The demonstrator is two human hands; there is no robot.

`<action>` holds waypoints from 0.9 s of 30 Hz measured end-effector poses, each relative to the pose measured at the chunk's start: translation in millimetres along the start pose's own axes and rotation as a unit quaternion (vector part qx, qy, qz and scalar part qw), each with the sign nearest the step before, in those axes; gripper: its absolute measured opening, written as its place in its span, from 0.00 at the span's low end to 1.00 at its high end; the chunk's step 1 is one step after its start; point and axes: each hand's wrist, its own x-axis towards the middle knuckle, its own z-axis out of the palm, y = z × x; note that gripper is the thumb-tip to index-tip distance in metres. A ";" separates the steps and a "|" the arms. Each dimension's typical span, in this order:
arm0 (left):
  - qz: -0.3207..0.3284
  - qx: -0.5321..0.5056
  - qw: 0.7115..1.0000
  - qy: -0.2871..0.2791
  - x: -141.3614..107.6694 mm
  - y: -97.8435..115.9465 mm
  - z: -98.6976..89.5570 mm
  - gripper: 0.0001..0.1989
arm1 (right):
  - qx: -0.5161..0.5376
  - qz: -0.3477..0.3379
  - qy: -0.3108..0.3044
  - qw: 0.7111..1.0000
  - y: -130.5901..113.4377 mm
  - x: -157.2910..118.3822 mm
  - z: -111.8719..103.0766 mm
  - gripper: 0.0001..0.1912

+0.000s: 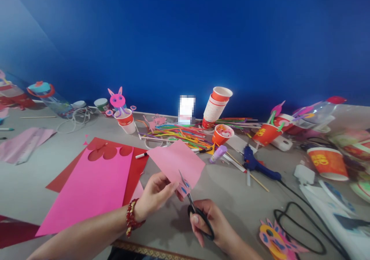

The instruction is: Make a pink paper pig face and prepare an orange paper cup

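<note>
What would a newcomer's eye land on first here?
Probably the scissors in the right hand, front and center, at the pale pink paper that the left hand holds. Next, the bright pink sheet on the left, its far edge cut in curves. Behind, a cup stack stands by the blue wall.

Exposure OK, mid-bright. Tabletop [237,198] lit fairly evenly, grey, soft-edged shadow under the hands [157,192]; light looks to be from above. Wall [162,40] uneven: deep blue up top, brighter lower down behind the cup stack [215,106], washed-out pale haze in upper left corner. White patch [187,108] at centre is blown out and blocky with pixelation, detail unreadable. Pink sheet [176,156] clean, reasonably sharp. Wide-angle stretch at both sides: clear jug [50,98] leans, right-hand bottle [320,111] smeared. Far-right paper cup [329,165] soft, lettering blurred.
</note>
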 end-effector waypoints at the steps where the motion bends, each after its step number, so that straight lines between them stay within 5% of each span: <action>1: 0.000 0.001 1.000 0.001 0.1 0.0 0.1 0.15 | -0.003 0.000 0.003 1.000 -0.3 -0.3 0.3 0.33; 27: 0.002 0.000 1.000 -0.005 -0.2 -4.6 -2.3 0.15 | -0.002 0.009 0.006 1.000 1.4 0.3 2.5 0.35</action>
